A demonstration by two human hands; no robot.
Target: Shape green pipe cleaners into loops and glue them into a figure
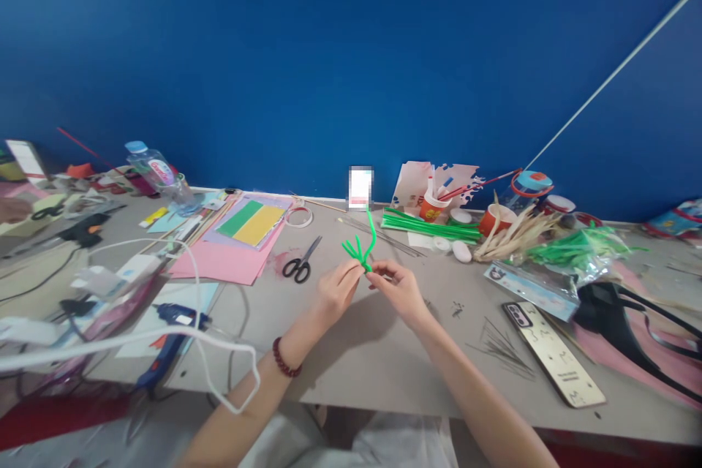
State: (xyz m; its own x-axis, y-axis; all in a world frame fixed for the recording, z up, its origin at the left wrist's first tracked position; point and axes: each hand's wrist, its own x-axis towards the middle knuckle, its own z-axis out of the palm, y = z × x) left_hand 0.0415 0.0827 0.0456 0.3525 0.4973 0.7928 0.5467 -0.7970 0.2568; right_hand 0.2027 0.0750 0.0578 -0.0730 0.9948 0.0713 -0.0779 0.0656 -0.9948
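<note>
A bundle of bent green pipe cleaners (363, 254) is held over the middle of the table, with several short ends fanning out to the left and one long stem curving upward. My left hand (338, 288) pinches the bundle at its base from the left. From the right, the fingertips of my right hand (399, 288) close on the same gathered base. Just left of my hands lie black-handled scissors (299, 267), blades pointing away. Straight, uncut green pipe cleaners (433, 225) rest in a pile beyond my right hand.
Coloured paper sheets (219, 257), a roll of tape (298, 216) and a blue glue gun (170, 336) lie left. A white cable (191, 333) loops above the table's left side. Right are thin wires (507, 351), a phone (556, 358) and a paper cup (433, 206). A blue wall stands behind.
</note>
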